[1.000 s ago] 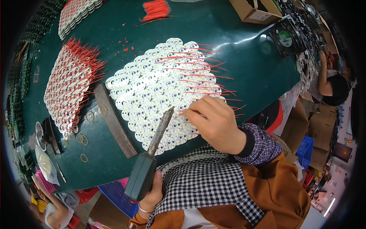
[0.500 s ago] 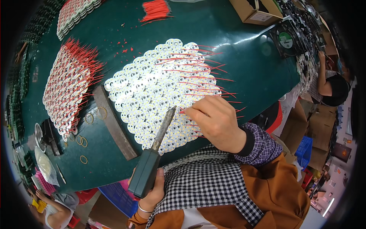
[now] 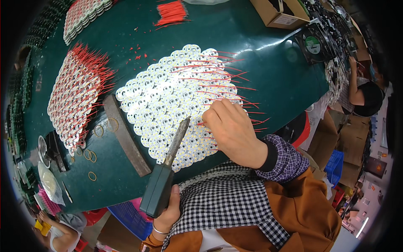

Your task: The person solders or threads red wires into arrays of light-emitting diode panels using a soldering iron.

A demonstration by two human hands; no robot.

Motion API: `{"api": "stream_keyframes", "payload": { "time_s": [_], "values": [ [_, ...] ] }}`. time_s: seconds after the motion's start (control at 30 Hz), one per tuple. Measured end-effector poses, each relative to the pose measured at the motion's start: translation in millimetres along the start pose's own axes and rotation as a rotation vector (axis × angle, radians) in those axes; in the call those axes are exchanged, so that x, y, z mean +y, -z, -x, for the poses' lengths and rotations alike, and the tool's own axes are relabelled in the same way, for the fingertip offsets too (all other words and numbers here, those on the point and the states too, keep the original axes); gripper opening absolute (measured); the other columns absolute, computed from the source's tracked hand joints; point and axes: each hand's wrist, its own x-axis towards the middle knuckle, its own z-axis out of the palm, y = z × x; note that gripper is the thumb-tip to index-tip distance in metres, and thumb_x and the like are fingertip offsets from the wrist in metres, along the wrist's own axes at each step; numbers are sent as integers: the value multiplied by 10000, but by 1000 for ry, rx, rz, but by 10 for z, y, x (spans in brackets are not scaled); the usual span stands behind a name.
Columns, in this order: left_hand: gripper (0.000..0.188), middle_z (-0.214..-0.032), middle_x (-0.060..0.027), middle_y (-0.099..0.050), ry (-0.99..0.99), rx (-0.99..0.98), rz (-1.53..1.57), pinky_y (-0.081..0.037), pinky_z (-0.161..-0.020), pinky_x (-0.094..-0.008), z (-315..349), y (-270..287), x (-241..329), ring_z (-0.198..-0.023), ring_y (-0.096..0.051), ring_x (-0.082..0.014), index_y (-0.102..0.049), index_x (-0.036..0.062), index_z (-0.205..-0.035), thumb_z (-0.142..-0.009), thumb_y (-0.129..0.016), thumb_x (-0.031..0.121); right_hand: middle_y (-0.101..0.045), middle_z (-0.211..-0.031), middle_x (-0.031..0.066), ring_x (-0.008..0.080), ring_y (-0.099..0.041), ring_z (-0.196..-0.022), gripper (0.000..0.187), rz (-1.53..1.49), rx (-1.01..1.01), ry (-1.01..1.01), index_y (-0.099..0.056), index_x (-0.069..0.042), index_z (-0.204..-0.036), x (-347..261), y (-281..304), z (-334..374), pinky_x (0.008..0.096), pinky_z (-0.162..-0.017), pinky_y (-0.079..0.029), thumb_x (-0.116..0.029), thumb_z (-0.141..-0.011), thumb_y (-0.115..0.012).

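Observation:
My left hand [image 3: 170, 212] grips a soldering iron [image 3: 156, 191] by its dark green handle. Its metal tip slants up over a sheet of round white LED boards [image 3: 161, 98] laid edge to edge on the table. Over the right part of that sheet, my right hand [image 3: 235, 134] is closed, fingertips pinched together close to the boards. A short bit of red wire [image 3: 201, 124] shows beside those fingertips; what is between them is hidden. Several other red wires [image 3: 239, 75] stick out rightward from the boards.
Along the sheet's left lies a metal bar [image 3: 128, 136], with rubber bands [image 3: 92, 175] nearby. A second wired board stack [image 3: 73, 98] is farther left. Red wires [image 3: 172, 12] lie bundled at the back, near a cardboard box [image 3: 281, 14]. A round-faced black device [image 3: 315, 44] sits right.
My right hand has shifted slightly up and left, its fingers now more curled. The soldering iron's tip has moved a little left. The boards stay in place.

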Motion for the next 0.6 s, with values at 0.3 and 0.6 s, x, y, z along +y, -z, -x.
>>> {"api": "stream_keyframes", "payload": {
  "time_s": [0.3, 0.6],
  "values": [
    [380, -1154, -89, -654, -49, -19, -92, -476, -623, -216, 13, 46, -130, -748, -566, -67, -598, -11, -1260, -889, -634, -84, -530, -830, 54, 216, -565, -810, 136, -157, 49, 6, -625, -58, -912, 49, 43, 64, 341, -683, -448, -83, -779, -630],
    [358, -1124, -87, -660, -12, -71, -103, -512, -798, -267, -117, 25, 36, -947, -614, -123, -621, -10, -1232, -883, -698, 1, -577, -849, 81, 244, -586, -767, 210, -191, 69, -3, -649, -24, -937, 51, 40, 68, 349, -659, -485, -17, -726, -651]
  ]
}}
